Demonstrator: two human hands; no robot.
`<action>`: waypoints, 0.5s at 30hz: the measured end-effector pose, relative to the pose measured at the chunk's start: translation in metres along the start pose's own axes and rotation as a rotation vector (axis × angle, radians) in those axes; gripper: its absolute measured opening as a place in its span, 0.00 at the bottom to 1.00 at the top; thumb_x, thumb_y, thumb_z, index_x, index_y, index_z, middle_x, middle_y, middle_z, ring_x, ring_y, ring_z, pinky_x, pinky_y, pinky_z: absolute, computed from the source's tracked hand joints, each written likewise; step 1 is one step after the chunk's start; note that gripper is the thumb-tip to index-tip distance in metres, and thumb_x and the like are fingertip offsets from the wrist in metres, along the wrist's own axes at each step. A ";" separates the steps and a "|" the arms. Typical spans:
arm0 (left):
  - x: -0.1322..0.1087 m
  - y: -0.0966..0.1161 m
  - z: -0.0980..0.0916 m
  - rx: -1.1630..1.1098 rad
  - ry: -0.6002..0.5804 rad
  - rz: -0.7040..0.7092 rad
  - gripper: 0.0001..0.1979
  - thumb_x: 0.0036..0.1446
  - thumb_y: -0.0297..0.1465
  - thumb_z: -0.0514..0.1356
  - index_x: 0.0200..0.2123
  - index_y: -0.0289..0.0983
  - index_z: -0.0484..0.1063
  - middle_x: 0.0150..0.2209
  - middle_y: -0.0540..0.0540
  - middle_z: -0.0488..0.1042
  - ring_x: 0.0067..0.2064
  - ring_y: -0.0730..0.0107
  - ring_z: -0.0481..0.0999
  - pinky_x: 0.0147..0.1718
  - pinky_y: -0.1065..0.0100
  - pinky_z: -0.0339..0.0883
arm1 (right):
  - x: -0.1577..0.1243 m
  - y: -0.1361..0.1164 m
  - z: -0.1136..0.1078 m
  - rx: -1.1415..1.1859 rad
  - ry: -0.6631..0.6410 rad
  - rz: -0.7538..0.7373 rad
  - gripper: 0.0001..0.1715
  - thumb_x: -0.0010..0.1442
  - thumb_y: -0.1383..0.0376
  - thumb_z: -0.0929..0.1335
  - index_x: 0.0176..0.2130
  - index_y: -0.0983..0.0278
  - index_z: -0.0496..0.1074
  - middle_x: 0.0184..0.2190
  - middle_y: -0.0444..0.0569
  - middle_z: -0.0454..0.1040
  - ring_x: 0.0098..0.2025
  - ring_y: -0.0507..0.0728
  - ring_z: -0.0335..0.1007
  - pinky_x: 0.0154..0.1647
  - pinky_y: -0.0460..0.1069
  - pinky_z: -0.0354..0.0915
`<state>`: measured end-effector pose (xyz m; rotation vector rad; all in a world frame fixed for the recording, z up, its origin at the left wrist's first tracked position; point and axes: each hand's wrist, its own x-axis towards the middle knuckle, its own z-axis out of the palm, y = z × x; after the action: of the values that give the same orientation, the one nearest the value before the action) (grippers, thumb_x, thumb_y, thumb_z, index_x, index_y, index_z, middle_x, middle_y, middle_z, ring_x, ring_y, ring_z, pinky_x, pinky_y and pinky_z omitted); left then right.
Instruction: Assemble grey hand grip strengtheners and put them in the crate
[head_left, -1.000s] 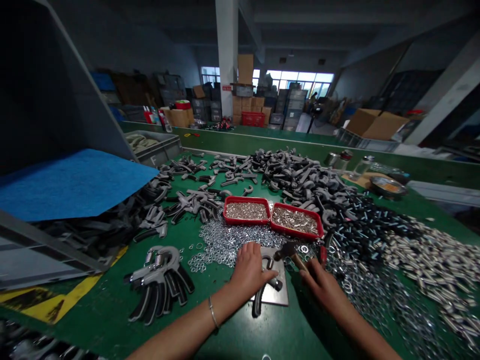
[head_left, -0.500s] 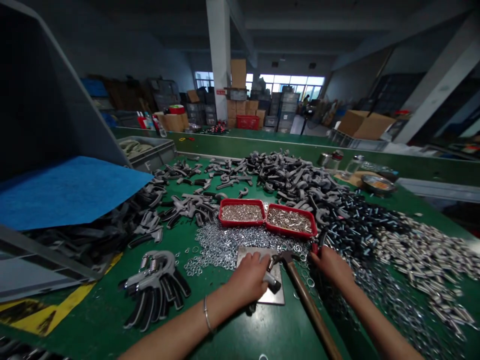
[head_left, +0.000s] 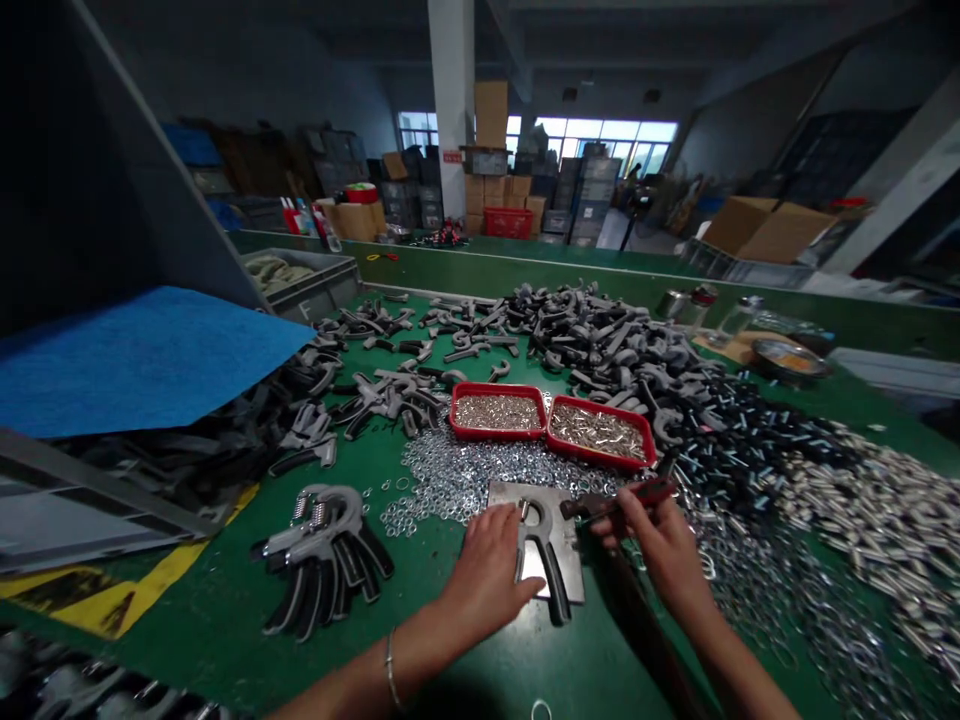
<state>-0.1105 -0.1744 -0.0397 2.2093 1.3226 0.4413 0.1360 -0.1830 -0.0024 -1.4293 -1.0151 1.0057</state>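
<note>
A grey-and-black spring hand grip [head_left: 553, 565] lies on a square metal plate [head_left: 571, 560], its curved end away from me. My left hand [head_left: 487, 565] is closed over its left handle, thumb toward the plate's front edge; the hand covers part of that handle. My right hand [head_left: 664, 545], just right of the plate, is closed on a red-handled tool [head_left: 654, 489], apparently pliers; its working end is unclear. Close to those fingers, the hammer [head_left: 589, 506] has its head at the plate's right edge, and its wooden handle runs toward me, dark and blurred.
Two red trays [head_left: 499, 435] of small metal parts stand behind a spread of metal rings [head_left: 442, 480]. Finished-looking hand grips [head_left: 330, 560] lie left. Grey handles [head_left: 600, 330] are heaped behind, black parts [head_left: 720, 440] and metal cylinders [head_left: 847, 480] to the right. A grey bin [head_left: 112, 530] borders the left.
The hand grip has turned to lie flat with its handles toward me. My right hand has moved left with the red-handled tool, nearer the hammer head. The view has shifted slightly.
</note>
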 end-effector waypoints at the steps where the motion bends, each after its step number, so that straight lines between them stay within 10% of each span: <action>1: -0.001 0.002 0.004 0.001 -0.002 -0.023 0.37 0.53 0.36 0.65 0.64 0.33 0.59 0.65 0.33 0.61 0.67 0.43 0.56 0.66 0.44 0.48 | -0.004 0.005 0.017 0.027 -0.002 -0.002 0.23 0.60 0.45 0.68 0.41 0.59 0.63 0.33 0.47 0.80 0.27 0.58 0.78 0.25 0.50 0.72; 8: -0.002 -0.011 -0.001 -0.109 0.009 -0.027 0.25 0.57 0.33 0.63 0.58 0.38 0.64 0.59 0.39 0.67 0.62 0.52 0.62 0.63 0.50 0.56 | -0.006 0.032 0.076 -0.012 -0.074 0.002 0.18 0.65 0.47 0.65 0.40 0.57 0.60 0.29 0.46 0.80 0.24 0.59 0.77 0.25 0.52 0.72; 15: 0.019 -0.007 -0.017 -0.103 0.068 0.009 0.22 0.62 0.36 0.62 0.57 0.37 0.65 0.56 0.41 0.70 0.59 0.55 0.65 0.61 0.53 0.58 | 0.016 0.025 0.034 -0.424 0.083 -0.190 0.15 0.67 0.51 0.62 0.44 0.58 0.65 0.38 0.54 0.79 0.36 0.63 0.78 0.42 0.59 0.73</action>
<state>-0.1152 -0.1509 -0.0298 2.1338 1.2954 0.5798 0.1098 -0.1602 -0.0314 -1.6614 -1.3284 0.6082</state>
